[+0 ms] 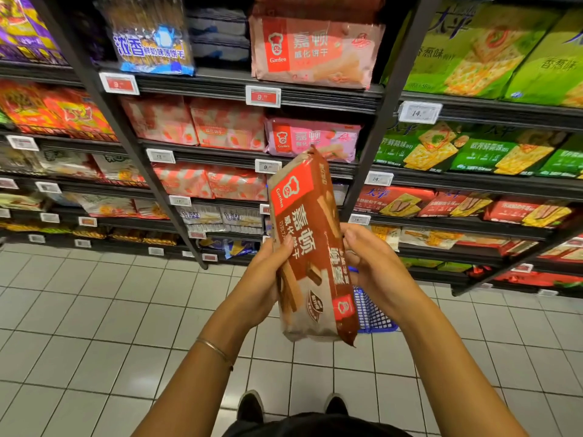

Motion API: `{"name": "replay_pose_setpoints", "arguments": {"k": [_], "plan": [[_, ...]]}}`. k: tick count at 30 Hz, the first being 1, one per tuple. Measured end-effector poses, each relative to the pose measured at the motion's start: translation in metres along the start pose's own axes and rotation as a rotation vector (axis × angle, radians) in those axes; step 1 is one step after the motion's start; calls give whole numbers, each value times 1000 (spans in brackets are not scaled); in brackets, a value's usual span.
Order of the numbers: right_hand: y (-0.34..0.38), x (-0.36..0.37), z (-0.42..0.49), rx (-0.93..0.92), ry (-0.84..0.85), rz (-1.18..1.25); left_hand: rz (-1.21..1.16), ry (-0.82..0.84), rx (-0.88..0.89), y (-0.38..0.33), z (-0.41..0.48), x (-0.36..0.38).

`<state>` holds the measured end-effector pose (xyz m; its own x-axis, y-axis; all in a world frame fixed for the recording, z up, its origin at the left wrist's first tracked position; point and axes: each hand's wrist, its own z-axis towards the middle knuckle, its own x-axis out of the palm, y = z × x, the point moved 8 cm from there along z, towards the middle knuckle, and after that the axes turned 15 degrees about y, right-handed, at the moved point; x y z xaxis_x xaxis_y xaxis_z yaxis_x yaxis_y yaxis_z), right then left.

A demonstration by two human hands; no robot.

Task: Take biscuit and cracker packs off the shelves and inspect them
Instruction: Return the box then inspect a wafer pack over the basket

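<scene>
I hold a brown and red Garden wafer pack [310, 247] on end in front of me, its printed face towards me. My left hand [263, 279] grips its left edge, thumb on the front. My right hand [375, 263] holds the right edge with curled fingers. Behind it stand black shelves [220, 86] stocked with more packs: a pink Garden pack [312, 140], a salmon Garden pack [315, 52], and green cracker packs [473, 55] to the right.
A blue basket [372, 310] stands on the tiled floor [94, 310] behind my right wrist. Price tags [263, 96] line the shelf edges. A slanted black upright [135, 146] divides the shelf bays. My shoes [250, 405] show at the bottom.
</scene>
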<state>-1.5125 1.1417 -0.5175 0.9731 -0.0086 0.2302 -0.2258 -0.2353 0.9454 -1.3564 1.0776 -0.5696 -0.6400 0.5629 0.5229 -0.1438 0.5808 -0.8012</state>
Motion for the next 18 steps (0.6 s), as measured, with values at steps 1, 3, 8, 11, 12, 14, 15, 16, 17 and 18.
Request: {"name": "replay_pose_setpoints", "arguments": {"k": [1, 3, 8, 11, 12, 14, 15, 16, 17, 18], "plan": [[0, 1, 2, -3, 1, 10, -66, 25, -37, 4, 1, 4], [1, 5, 7, -8, 5, 39, -153, 94, -132, 12, 2, 14], [1, 11, 14, 32, -47, 96, -283, 204, -356, 33, 2, 33], [-7, 4, 12, 84, -84, 105, -311, 228, -427, 39, 1, 35], [-8, 1, 11, 88, -95, 105, -303, 235, -436, 39, 0, 35], [-10, -1, 9, 100, -103, 120, -290, 241, -450, 39, -1, 34], [-11, -1, 9, 105, -102, 129, -289, 240, -453, 40, -1, 34], [-12, -1, 8, 113, -103, 142, -289, 230, -447, 40, 0, 33], [-13, -3, 7, 122, -108, 162, -290, 210, -417, 39, 2, 31], [-15, -4, 7, 130, -109, 177, -294, 178, -355, 36, 6, 28]]}}
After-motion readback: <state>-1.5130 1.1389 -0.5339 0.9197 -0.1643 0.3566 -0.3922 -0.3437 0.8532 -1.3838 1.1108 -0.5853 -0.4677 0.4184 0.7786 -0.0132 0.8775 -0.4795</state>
